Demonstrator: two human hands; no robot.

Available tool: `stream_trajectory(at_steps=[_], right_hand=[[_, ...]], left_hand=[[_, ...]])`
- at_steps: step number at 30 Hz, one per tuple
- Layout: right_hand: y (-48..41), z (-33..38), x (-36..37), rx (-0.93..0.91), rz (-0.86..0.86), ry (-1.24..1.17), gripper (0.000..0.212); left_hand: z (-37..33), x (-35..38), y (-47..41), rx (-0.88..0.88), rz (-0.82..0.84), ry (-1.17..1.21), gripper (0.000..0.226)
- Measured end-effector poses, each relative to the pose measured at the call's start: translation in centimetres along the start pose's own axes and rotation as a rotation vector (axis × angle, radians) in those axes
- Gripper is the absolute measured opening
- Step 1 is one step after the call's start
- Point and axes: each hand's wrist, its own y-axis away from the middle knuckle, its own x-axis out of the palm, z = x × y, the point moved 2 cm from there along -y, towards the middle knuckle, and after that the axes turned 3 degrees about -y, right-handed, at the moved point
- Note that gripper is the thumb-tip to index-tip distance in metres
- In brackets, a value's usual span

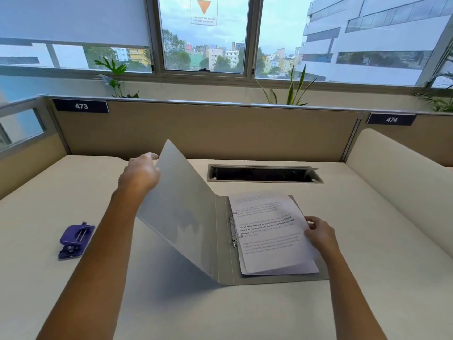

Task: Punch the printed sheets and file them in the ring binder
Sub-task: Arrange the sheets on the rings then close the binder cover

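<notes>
Grey cover (181, 204) hides left hand (139, 174) fingertips | right hand (321, 233) pinches blurred sheets (269, 231)

desk (318, 310) | on it: ring binder (228, 241) centre-right, purple hole punch (76, 240) well left | cable slot (264, 173) at rear

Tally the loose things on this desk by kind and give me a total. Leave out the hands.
ring binder: 1
hole punch: 1
stack of printed sheets: 1 (how many sheets are in it cannot be told)
Total: 3
</notes>
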Motion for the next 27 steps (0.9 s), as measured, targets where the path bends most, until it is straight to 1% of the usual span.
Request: stream_trajectory(at_steps=[6, 9, 12, 14, 16, 18, 21, 25, 27], right_hand=[[0.1, -2.8, 1.7, -0.006, -0.027, 0.021, 0.048], [0.7, -3.6, 2.7, -0.034, -0.077, 0.087, 0.046], [1.2, -3.8, 3.7, -0.162, -0.146, 0.222, 0.046], [1.5, -3.5, 4.5, -0.263, -0.151, 0.285, 0.047], [1.8, -3.1, 5.6, -0.342, -0.093, 0.361, 0.048], [2.0, -3.2, 6.8, -0.387, -0.003, 0.469, 0.049], [2.3, -4.2, 8.0, -0.345, 0.127, 0.542, 0.053], [2.5, -4.6, 8.5, -0.321, 0.157, 0.564, 0.054], [2.2, -4.6, 8.3, -0.319, 0.165, 0.512, 0.053]], left_hand=[[-0.4, -0.1, 1.1, 0.033, -0.011, 0.178, 0.043], [-1.1, 0.1, 1.7, 0.072, -0.02, 0.222, 0.044], [-1.8, 0.3, 2.3, 0.117, -0.049, 0.249, 0.044], [-2.2, 0.4, 2.6, 0.14, -0.061, 0.285, 0.043], [-2.9, 0.5, 2.9, 0.156, -0.053, 0.347, 0.042], [-3.6, 0.8, 3.3, 0.163, -0.002, 0.47, 0.042], [-4.8, 1.7, 3.7, 0.142, 0.089, 0.697, 0.044], [-6.4, 3.1, 4.3, 0.158, 0.129, 0.874, 0.041], [-7.4, 4.4, 5.2, 0.218, 0.19, 0.923, 0.039]])
